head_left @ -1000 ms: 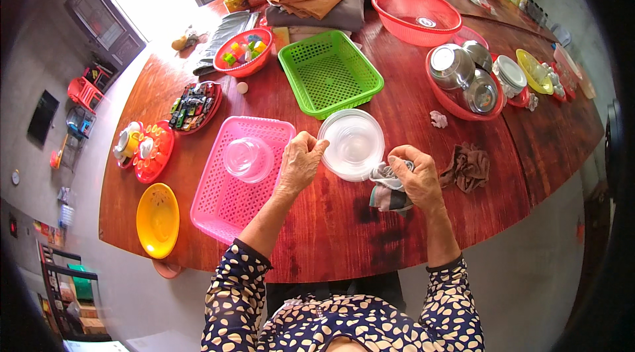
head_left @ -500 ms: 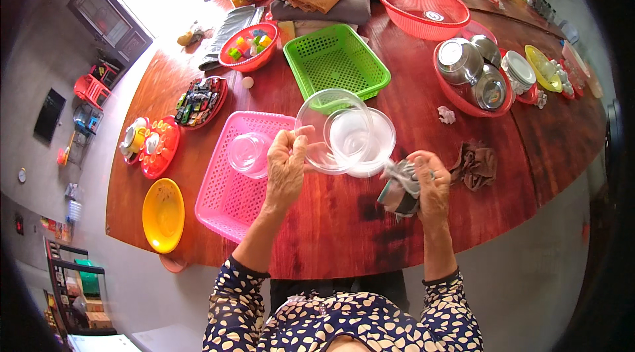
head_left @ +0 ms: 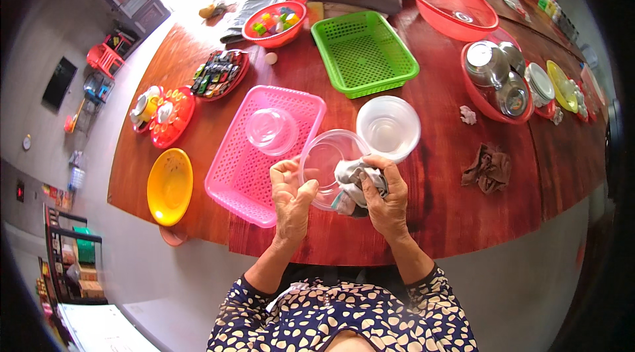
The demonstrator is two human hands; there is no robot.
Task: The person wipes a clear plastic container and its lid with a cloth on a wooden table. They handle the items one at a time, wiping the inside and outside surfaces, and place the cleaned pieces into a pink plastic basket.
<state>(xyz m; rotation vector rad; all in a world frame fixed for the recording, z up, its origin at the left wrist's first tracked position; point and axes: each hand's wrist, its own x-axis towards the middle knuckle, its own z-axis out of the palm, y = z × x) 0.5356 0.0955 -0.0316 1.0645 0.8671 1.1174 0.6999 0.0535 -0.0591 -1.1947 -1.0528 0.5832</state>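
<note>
My left hand (head_left: 291, 201) grips the left side of a clear round plastic bowl (head_left: 319, 165), held tilted above the table's near part. A crumpled grey-and-white cloth (head_left: 354, 176) is bunched in my right hand (head_left: 388, 201) and lies against the bowl's right side, covering part of it. Just behind stand white translucent round bowls (head_left: 389, 128), apparently stacked. To the left, a pink perforated basket (head_left: 228, 183) has another clear round bowl (head_left: 270, 131) inside it.
Beyond my hands is a green perforated basket (head_left: 365, 84). A red basin (head_left: 486, 107) with metal bowls stands right, near a crumpled brown cloth (head_left: 488, 168). Left are a yellow bowl (head_left: 170, 186), a red tray (head_left: 173, 117) and a plate of toy cars (head_left: 217, 75).
The clear bowl has come nearer to me and away from the white bowls. My right hand has brought the cloth leftward onto it. The view has shifted slightly.
</note>
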